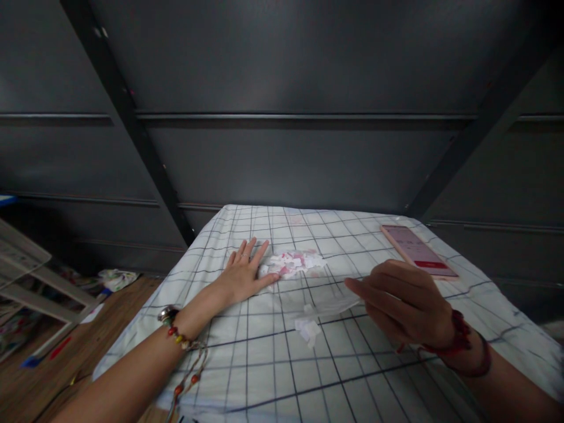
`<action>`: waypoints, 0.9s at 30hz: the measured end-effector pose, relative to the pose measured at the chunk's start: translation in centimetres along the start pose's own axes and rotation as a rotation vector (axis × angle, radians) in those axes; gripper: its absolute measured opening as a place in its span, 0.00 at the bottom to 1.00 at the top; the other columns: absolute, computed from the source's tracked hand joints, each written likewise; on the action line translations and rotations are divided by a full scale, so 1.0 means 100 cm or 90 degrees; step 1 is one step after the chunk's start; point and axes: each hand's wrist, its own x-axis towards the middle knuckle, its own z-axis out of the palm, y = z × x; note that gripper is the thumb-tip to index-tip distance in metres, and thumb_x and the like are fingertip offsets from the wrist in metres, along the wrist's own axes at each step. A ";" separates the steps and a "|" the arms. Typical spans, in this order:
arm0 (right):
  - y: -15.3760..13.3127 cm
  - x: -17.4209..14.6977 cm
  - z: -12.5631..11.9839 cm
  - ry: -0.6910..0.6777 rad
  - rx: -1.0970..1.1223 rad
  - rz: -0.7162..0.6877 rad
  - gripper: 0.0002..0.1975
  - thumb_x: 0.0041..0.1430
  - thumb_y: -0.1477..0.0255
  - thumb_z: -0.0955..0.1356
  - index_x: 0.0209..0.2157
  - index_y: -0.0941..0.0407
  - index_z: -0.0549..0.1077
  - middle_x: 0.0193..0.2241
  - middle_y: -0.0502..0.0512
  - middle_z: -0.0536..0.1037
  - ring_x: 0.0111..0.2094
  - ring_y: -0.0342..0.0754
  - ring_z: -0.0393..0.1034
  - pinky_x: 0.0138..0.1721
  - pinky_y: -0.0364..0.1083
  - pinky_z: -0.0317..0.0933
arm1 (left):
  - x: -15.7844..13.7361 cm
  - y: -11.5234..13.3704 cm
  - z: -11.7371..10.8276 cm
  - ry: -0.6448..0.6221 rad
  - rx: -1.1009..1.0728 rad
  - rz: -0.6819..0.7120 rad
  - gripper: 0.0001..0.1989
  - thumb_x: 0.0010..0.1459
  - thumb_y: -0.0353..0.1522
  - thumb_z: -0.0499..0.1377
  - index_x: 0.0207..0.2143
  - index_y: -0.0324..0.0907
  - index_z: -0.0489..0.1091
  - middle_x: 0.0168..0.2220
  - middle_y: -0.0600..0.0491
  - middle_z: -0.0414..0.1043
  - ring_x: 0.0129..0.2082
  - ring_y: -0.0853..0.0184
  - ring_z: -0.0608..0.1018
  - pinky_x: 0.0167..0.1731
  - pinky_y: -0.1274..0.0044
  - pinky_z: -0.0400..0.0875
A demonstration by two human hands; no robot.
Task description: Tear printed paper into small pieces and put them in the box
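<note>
My left hand (pixel 247 273) lies flat with its fingers spread on the checked cloth. Its thumb touches the near left edge of a flat pile of torn paper scraps (pixel 293 263), white with pink patches. My right hand (pixel 405 302) is closed, thumb and fingers pinching one end of a clear plastic piece (pixel 337 305), perhaps a small bag. That plastic stretches leftward, low over the cloth. At its far end are a few white paper scraps (pixel 307 332); whether they lie inside, under or against it, I cannot tell.
A white cloth with dark grid lines (pixel 352 382) covers the table. Beyond my right hand lies a phone (pixel 418 249) with its screen lit. Dark grey panels (pixel 282 164) rise behind the table. At left, a white frame (pixel 39 294) stands on the wooden floor (pixel 101 335).
</note>
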 end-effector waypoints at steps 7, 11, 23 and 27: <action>0.004 -0.003 -0.001 -0.034 0.002 0.006 0.16 0.52 0.83 0.61 0.44 0.62 0.64 0.20 0.50 0.66 0.23 0.43 0.56 0.21 0.44 0.55 | 0.000 -0.002 0.002 -0.024 -0.011 0.004 0.43 0.54 0.57 0.43 0.63 0.44 0.34 0.64 0.45 0.29 0.61 0.49 0.35 0.55 0.55 0.39; 0.006 -0.004 -0.001 -0.016 -0.046 0.023 0.16 0.52 0.82 0.61 0.45 0.59 0.64 0.21 0.50 0.66 0.23 0.43 0.55 0.22 0.44 0.54 | 0.000 -0.002 0.002 -0.022 -0.011 -0.002 0.42 0.54 0.57 0.43 0.63 0.45 0.35 0.64 0.46 0.29 0.61 0.49 0.36 0.55 0.55 0.39; 0.020 -0.008 -0.012 -0.056 -0.155 0.097 0.10 0.54 0.80 0.61 0.39 0.59 0.66 0.18 0.49 0.63 0.22 0.43 0.55 0.22 0.44 0.50 | 0.000 -0.005 0.004 -0.007 -0.013 0.005 0.40 0.55 0.55 0.44 0.63 0.45 0.36 0.64 0.48 0.31 0.61 0.47 0.37 0.55 0.55 0.41; 0.032 -0.014 -0.014 -0.120 -0.284 0.135 0.09 0.55 0.76 0.60 0.34 0.60 0.70 0.18 0.50 0.66 0.24 0.45 0.60 0.25 0.45 0.53 | 0.001 -0.005 0.005 -0.001 -0.012 0.010 0.40 0.56 0.55 0.44 0.63 0.45 0.37 0.64 0.47 0.32 0.61 0.48 0.37 0.55 0.55 0.41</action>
